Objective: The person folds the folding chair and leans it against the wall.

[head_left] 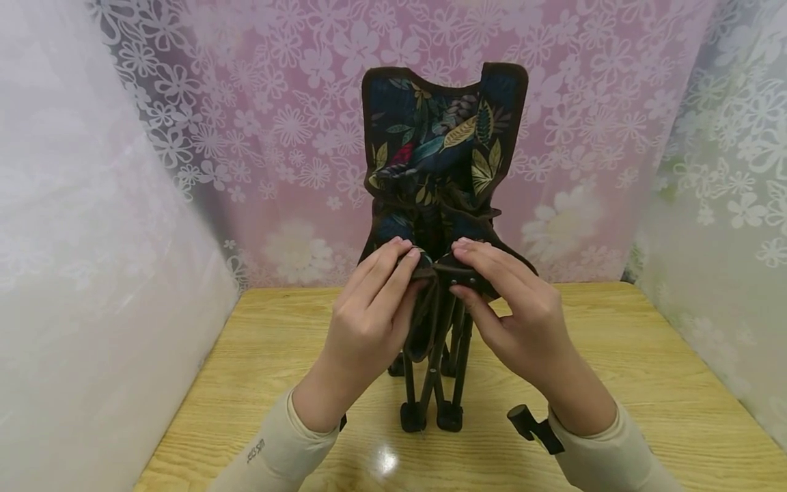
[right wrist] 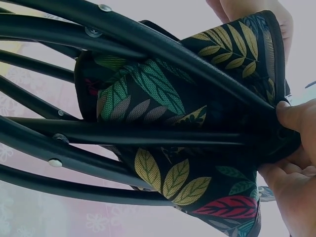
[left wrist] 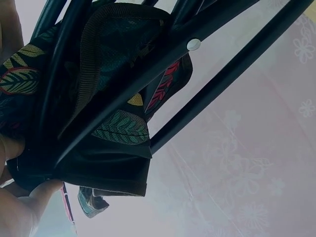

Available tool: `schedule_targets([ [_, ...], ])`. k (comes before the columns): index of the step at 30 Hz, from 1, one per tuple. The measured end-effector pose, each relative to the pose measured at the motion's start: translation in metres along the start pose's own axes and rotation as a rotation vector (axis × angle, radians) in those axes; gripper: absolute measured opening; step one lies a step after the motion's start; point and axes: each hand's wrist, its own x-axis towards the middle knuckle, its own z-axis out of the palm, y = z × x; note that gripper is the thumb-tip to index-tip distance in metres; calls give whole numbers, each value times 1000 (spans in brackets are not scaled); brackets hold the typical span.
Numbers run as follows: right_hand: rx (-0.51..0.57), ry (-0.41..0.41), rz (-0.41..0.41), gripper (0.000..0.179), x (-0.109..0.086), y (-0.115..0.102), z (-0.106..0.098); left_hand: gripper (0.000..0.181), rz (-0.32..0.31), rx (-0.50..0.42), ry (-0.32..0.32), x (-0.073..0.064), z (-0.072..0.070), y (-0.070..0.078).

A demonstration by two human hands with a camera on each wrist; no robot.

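A folding chair (head_left: 430, 143) with dark leaf-print fabric stands half folded on the table, its backrest upright at the far side. At the seat's near edge, my left hand (head_left: 369, 307) grips the left front corner between fingers and thumb. My right hand (head_left: 522, 307) pinches the dark right front corner (head_left: 467, 279), where two rivets show. The two corners sit close together. Below them, the black tube legs (head_left: 427, 383) cross and end in black feet. In the right wrist view, fingertips (right wrist: 284, 116) press the corner where the tubes meet the fabric.
The wood-grain table (head_left: 258, 376) carries the chair near its middle. A pink floral curtain (head_left: 277, 137) hangs behind, with pale sheeting (head_left: 111, 239) on the left and a floral panel (head_left: 725, 205) on the right. A black mount (head_left: 535, 429) is strapped at the right cuff.
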Motion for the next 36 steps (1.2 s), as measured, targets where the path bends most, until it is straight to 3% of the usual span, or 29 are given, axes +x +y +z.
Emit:
schedule_targets([
  [14,27,-28,17,45,-3,1,-1,35,-38,-53,-19,-6,-1,-1],
  [23,48,5,0,45,-2,2,2,35,-47,-73,-7,-5,-1,-2],
  [36,86,10,11,44,-2,6,2,39,-70,-111,-56,-9,-4,-6],
])
